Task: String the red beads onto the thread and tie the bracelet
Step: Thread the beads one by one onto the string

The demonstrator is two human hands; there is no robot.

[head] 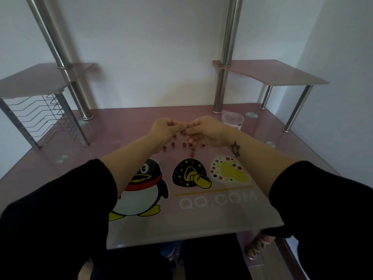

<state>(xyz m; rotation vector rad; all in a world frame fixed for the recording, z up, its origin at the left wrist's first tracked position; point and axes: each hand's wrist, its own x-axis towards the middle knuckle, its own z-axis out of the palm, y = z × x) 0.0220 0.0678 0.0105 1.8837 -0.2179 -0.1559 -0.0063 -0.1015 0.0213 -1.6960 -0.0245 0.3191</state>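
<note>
The left hand (164, 128) and the right hand (203, 130) are held up over the pink surface (201, 219), with their fingertips pinched and touching each other in the middle. They look closed on something tiny, but I cannot tell if it is a bead or the thread — the thread is too thin to see. The red beads (177, 145) lie loose on the surface just under and in front of the hands, spread in a rough line that runs left to right. Being round, they point no way at all. Round beads on smooth glass could roll off if a wrist bumps them. A bead could also slip off the thread's free end. A clear cup (233, 120) stands just behind the right hand and could be knocked over.
</note>
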